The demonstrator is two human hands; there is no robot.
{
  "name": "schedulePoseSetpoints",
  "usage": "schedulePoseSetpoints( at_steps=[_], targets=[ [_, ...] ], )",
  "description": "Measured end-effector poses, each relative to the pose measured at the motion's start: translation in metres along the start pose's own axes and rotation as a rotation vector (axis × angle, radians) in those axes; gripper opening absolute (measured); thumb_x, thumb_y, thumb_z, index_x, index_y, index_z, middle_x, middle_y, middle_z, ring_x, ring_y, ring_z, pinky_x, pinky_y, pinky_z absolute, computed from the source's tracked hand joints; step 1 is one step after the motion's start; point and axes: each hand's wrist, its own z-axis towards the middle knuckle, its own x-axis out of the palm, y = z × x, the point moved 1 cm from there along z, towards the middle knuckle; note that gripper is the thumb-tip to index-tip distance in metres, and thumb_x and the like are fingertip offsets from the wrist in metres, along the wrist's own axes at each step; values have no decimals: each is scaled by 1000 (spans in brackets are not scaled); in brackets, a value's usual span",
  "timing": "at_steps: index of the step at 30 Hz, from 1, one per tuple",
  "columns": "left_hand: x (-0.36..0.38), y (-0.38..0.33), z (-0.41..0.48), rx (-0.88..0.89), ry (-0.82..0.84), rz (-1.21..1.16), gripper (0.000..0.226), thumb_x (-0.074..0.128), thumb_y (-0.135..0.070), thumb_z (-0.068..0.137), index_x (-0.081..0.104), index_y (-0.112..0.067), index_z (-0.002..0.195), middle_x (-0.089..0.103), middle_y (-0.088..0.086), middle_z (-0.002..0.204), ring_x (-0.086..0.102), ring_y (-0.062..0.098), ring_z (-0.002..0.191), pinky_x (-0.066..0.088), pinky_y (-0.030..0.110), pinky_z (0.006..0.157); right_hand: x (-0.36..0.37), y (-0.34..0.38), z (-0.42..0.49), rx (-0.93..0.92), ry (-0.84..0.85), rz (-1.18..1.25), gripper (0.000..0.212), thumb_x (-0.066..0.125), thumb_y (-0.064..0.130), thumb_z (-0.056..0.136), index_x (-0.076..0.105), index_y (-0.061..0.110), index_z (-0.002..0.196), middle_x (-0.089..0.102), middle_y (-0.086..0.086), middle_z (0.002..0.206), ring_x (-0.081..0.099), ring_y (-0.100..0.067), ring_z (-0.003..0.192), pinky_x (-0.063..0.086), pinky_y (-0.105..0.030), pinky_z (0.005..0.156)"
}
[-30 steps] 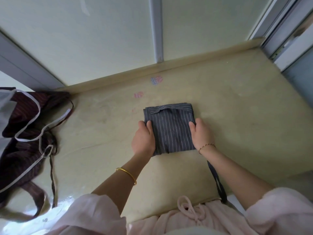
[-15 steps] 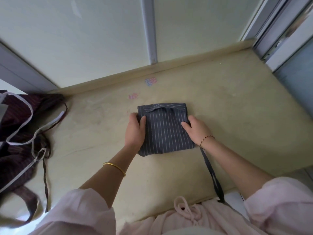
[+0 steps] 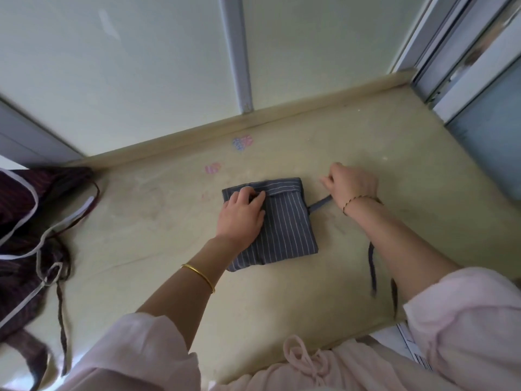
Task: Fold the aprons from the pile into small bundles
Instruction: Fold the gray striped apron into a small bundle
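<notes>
A grey pin-striped apron [image 3: 284, 227] lies folded into a small square on the beige counter [image 3: 408, 153]. My left hand [image 3: 241, 214] presses flat on the left half of the bundle, fingers near its top fold. Just right of the bundle, my right hand [image 3: 349, 183] grips the apron's grey strap [image 3: 320, 206]. The strap comes out of the bundle's right edge, and another length of it hangs past my right forearm toward the counter's front edge. A pile of dark maroon aprons [image 3: 25, 241] with white trim sits at the far left.
A raised lip and frosted panels close off the back of the counter. A window frame [image 3: 462, 66] stands at the right. Small pink and blue stickers [image 3: 242, 142] mark the counter behind the bundle. Maroon straps trail toward the front left edge.
My right hand left the bundle's right edge and pulled the strap up and to the right. My left hand slid from the bundle's left edge onto its top.
</notes>
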Motion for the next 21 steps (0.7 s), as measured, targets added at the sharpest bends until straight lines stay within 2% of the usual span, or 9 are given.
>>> schedulePoseSetpoints(
  at_steps=[2, 3, 4, 6, 8, 11, 14, 17, 21],
  targets=[
    [-10, 2, 6, -25, 20, -128, 41, 35, -28, 101, 41, -22, 142, 40, 2, 137, 40, 22, 125, 36, 33, 102, -7, 11, 10, -47, -114, -19, 31, 41, 42, 96, 55, 14, 98, 60, -3, 89, 52, -23, 86, 40, -33, 74],
    [-15, 4, 11, -51, 42, -187, 40, 35, -23, 102, 43, -21, 140, 42, 4, 135, 45, 24, 121, 39, 34, 98, -7, 22, 13, -113, -106, 37, 32, 41, 40, 96, 56, 13, 105, 61, -4, 98, 53, -23, 94, 43, -35, 80],
    [-20, 6, 17, -88, 53, -250, 39, 35, -17, 101, 42, -19, 140, 43, 7, 135, 50, 27, 115, 44, 36, 95, -6, 35, 17, -197, -52, 139, 34, 42, 38, 95, 56, 12, 112, 61, -4, 106, 54, -23, 100, 47, -36, 85],
    [-28, 9, 28, -166, 60, -333, 42, 39, -10, 98, 37, -14, 140, 41, 13, 135, 56, 30, 105, 50, 40, 91, 1, 62, 20, -338, 168, 323, 35, 49, 34, 94, 54, 12, 121, 59, -6, 119, 56, -23, 106, 50, -38, 90],
    [-32, 13, 34, -184, 112, -185, 44, 48, -17, 97, 36, -13, 139, 38, 13, 134, 51, 29, 110, 46, 38, 94, 9, 80, 22, -432, 307, 259, 31, 55, 30, 91, 54, 13, 118, 56, -6, 119, 54, -25, 105, 49, -38, 88],
    [-27, 22, 38, -71, 174, 219, 44, 46, -41, 95, 41, -19, 133, 39, 8, 131, 39, 28, 120, 34, 40, 99, 17, 85, 26, -459, 276, 51, 36, 61, 32, 88, 52, 14, 118, 47, -6, 120, 45, -26, 110, 48, -36, 82],
    [-22, 27, 42, -69, 225, 196, 47, 45, -44, 95, 38, -18, 134, 40, 7, 132, 40, 27, 121, 36, 41, 101, 13, 87, 30, -439, 290, 24, 48, 67, 35, 83, 48, 12, 121, 46, -8, 122, 45, -26, 110, 48, -37, 84],
    [-23, 27, 47, -105, 270, 129, 48, 51, -44, 93, 39, -15, 129, 43, 8, 129, 42, 27, 118, 39, 41, 99, 8, 91, 36, -432, 376, 26, 57, 72, 37, 79, 44, 9, 121, 49, -10, 121, 47, -28, 111, 46, -37, 84],
    [-25, 28, 53, -168, 343, 77, 49, 56, -42, 91, 40, -12, 126, 48, 10, 125, 45, 29, 116, 41, 41, 97, 6, 96, 42, -401, 495, -15, 55, 72, 38, 79, 48, 8, 119, 58, -11, 114, 53, -28, 105, 47, -35, 76]
  ],
)
